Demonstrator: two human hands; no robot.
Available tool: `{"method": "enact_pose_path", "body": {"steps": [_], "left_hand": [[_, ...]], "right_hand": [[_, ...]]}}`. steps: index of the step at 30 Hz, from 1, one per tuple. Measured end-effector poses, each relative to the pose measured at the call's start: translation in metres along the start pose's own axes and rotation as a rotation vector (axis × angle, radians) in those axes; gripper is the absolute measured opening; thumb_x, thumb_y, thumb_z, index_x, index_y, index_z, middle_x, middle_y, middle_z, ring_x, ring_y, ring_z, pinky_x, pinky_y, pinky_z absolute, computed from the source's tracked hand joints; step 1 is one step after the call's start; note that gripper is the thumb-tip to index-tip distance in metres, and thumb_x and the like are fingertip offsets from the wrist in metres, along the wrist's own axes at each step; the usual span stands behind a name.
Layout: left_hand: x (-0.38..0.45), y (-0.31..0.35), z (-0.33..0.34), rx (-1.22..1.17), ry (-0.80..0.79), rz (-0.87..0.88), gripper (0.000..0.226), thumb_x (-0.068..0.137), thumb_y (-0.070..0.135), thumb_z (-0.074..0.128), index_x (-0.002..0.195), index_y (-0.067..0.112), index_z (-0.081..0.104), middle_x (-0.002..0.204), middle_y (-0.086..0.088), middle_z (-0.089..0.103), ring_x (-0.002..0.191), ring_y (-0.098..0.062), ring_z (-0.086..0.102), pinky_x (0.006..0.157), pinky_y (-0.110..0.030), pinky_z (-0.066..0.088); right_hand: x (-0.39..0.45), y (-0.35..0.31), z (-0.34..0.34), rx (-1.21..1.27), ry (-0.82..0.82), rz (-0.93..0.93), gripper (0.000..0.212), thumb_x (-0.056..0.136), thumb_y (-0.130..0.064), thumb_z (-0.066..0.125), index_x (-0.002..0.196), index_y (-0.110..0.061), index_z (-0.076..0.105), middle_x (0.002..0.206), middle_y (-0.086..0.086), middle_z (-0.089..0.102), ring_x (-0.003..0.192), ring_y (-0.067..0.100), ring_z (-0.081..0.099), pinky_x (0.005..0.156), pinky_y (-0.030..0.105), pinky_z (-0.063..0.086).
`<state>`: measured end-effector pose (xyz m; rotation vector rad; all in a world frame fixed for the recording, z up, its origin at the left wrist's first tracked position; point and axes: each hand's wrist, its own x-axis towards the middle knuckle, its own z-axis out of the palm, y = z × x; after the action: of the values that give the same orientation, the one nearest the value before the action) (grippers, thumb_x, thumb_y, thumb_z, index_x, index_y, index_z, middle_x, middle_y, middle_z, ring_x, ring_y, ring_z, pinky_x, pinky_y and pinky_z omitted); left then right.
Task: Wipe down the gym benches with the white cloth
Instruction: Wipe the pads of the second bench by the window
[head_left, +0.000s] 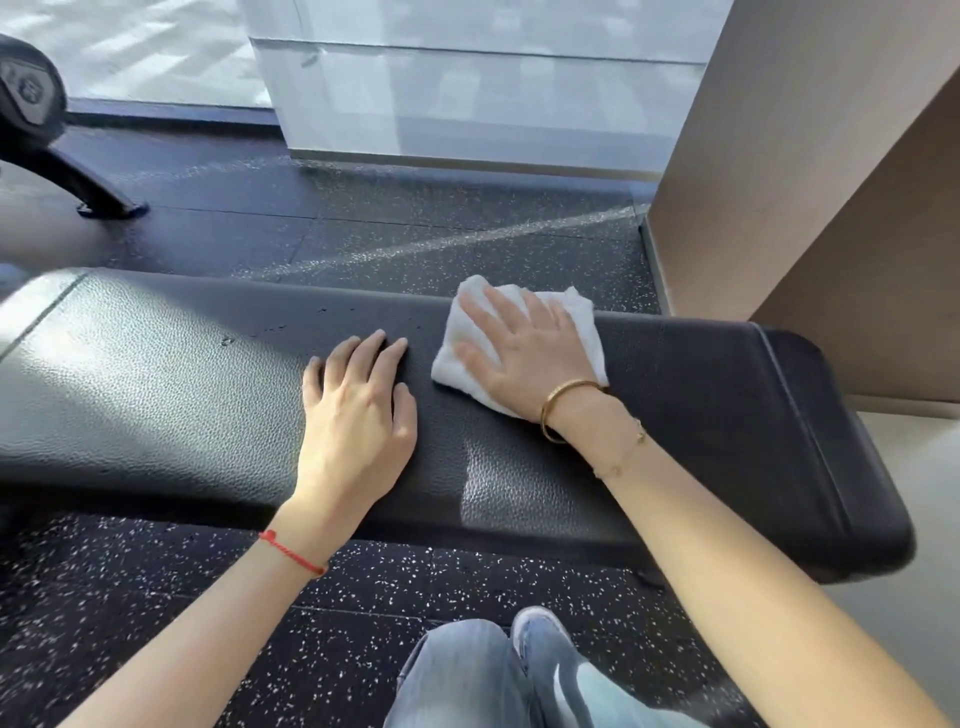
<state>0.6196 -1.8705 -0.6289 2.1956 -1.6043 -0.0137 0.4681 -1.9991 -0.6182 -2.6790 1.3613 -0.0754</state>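
I see a long black bench (675, 415) with a soft, bumpy top that runs under both of my hands. Its rounded end sticks out past my right hand (524, 348). The white cloth (467, 332) is crumpled and lies flat on the bench top, right under my right hand, near the far edge. The cloth peeks out around my fingers and sits just beside my left hand (358, 405).

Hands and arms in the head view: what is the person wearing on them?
Both forearms are bare, with no sleeves or gloves. The left hand has a thin red string bracelet at the wrist. The right hand has a gold bangle and a fine gold chain bracelet behind it.
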Motion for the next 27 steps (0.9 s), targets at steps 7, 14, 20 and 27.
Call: {"method": "enact_pose_path", "body": {"steps": [7, 14, 20, 27], "left_hand": [[-0.001, -0.002, 0.001, -0.024, 0.012, 0.005, 0.05, 0.095, 0.026, 0.038, 0.143, 0.018, 0.048, 0.153, -0.002, 0.042, 0.145, -0.023, 0.03, 0.122, -0.051, 0.015], [-0.002, -0.001, -0.002, -0.021, 0.0, 0.004, 0.048, 0.097, 0.022, 0.045, 0.145, 0.017, 0.047, 0.155, -0.003, 0.041, 0.146, -0.024, 0.028, 0.121, -0.051, 0.014], [-0.001, -0.004, -0.002, -0.034, 0.009, 0.02, 0.047, 0.098, 0.023, 0.045, 0.144, 0.017, 0.048, 0.154, -0.003, 0.042, 0.145, -0.023, 0.029, 0.121, -0.05, 0.015], [-0.003, -0.003, -0.002, -0.028, 0.005, 0.022, 0.047, 0.098, 0.025, 0.043, 0.145, 0.017, 0.047, 0.155, -0.004, 0.041, 0.146, -0.024, 0.028, 0.121, -0.051, 0.014]], "right_hand": [[-0.111, 0.027, 0.006, -0.046, 0.027, -0.175, 0.061, 0.097, -0.067, 0.01, 0.154, -0.048, 0.002, 0.165, -0.011, 0.012, 0.152, 0.026, 0.011, 0.123, 0.046, 0.009], [-0.063, 0.004, 0.001, -0.03, 0.021, 0.067, 0.065, 0.094, -0.065, 0.008, 0.155, -0.044, 0.0, 0.166, -0.012, -0.006, 0.153, 0.025, -0.007, 0.123, 0.047, -0.003], [-0.135, -0.012, 0.019, -0.07, 0.108, -0.157, 0.066, 0.096, -0.071, 0.021, 0.155, -0.043, 0.015, 0.164, -0.008, 0.018, 0.15, 0.03, 0.018, 0.122, 0.05, 0.015], [-0.125, 0.015, 0.001, -0.051, 0.037, 0.141, 0.065, 0.093, -0.072, 0.015, 0.153, -0.048, 0.006, 0.166, -0.012, 0.003, 0.152, 0.026, 0.0, 0.123, 0.047, 0.003]]}}
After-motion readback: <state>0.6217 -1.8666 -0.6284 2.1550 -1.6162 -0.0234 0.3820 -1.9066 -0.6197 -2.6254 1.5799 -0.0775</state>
